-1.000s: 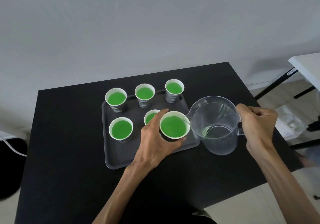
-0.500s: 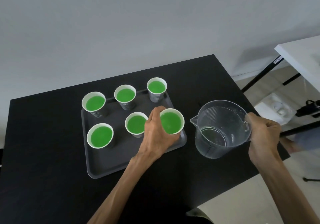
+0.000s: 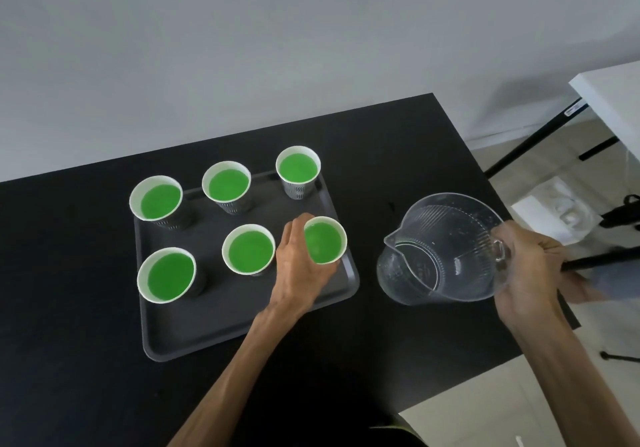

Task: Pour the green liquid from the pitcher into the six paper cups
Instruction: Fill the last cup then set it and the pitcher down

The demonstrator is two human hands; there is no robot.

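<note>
Several white paper cups holding green liquid stand in two rows on a dark grey tray (image 3: 242,322). My left hand (image 3: 298,270) wraps around the front right cup (image 3: 325,240), which rests on the tray near its right edge. My right hand (image 3: 530,270) grips the handle of the clear plastic pitcher (image 3: 440,249), upright on the black table (image 3: 69,360) to the right of the tray. The pitcher looks empty apart from droplets. The other cups include the back right cup (image 3: 298,169) and the front left cup (image 3: 167,274).
The black table ends just beyond my right hand, with pale floor below. A white table (image 3: 613,97) on black legs stands to the far right. A grey wall runs behind the table.
My left hand has set the front right cup down on the tray. My right hand has tipped the pitcher upright and moved it right, away from the tray.
</note>
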